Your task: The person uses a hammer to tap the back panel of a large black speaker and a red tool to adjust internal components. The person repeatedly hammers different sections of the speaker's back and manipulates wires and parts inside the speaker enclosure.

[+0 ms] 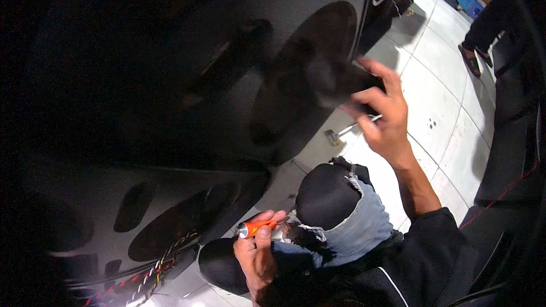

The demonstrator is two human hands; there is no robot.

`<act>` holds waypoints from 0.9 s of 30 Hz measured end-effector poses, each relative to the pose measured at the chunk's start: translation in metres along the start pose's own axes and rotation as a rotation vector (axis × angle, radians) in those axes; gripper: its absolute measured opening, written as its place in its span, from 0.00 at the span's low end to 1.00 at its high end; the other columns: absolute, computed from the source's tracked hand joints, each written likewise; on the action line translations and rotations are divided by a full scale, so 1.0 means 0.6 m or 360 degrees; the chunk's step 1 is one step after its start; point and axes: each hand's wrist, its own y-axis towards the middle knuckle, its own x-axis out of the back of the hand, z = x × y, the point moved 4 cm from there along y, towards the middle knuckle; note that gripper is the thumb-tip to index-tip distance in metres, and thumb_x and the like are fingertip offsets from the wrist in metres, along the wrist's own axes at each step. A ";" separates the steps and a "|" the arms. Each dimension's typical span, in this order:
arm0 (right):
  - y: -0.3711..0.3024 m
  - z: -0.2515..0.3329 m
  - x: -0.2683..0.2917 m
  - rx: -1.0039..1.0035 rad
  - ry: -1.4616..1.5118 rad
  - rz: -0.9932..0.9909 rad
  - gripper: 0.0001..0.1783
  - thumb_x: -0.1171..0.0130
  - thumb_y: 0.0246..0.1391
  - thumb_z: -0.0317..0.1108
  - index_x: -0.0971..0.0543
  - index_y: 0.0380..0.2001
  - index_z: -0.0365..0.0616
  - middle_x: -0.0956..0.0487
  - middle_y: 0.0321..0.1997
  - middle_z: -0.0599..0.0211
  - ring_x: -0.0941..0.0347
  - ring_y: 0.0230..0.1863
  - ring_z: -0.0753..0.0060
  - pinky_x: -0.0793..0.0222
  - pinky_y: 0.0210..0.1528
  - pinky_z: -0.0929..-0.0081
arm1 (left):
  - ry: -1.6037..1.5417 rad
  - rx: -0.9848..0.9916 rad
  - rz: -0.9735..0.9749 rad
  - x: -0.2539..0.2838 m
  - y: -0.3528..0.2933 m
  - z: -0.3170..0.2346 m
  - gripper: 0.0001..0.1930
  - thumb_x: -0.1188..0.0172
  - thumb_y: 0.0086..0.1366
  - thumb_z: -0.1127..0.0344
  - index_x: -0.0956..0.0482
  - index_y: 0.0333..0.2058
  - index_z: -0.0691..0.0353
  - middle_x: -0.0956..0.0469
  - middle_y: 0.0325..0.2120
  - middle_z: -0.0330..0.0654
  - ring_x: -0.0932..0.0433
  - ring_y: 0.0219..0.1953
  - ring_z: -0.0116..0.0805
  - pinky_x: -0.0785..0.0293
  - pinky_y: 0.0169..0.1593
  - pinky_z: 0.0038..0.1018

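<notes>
Fingers of the left hand (256,254) are wrapped around a small bright orange tube with a shiny silver end (257,228). The tube is low down, near a knee covered in smooth black cloth (325,196), and its silver end points left.

The right hand (389,116) is up higher. Its fingers are bent and spread apart, near the edge of a big dark panel with black oval patches (239,99). They are blurry, so I cannot tell if they grip or touch anything.

Just beside that hand is a thin white rod with a small blocky end (348,129). I cannot tell if it is held.

Twisted red, white and yellow wires (152,276) hang at the lower left. White square floor tiles (429,94) are on the right, where another person in dark trousers and sandals (480,40) stands.
</notes>
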 end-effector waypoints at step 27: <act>0.079 0.192 -0.144 -0.1362 0.1561 -0.0692 0.53 0.38 0.55 0.55 0.57 0.67 0.37 0.40 0.62 0.44 0.36 0.60 0.52 0.34 0.58 0.59 | -0.0495 -0.0214 0.0455 0.051 -0.013 -0.012 0.14 0.51 0.73 0.65 0.26 0.47 0.72 0.19 0.40 0.54 0.19 0.44 0.39 0.25 0.53 0.32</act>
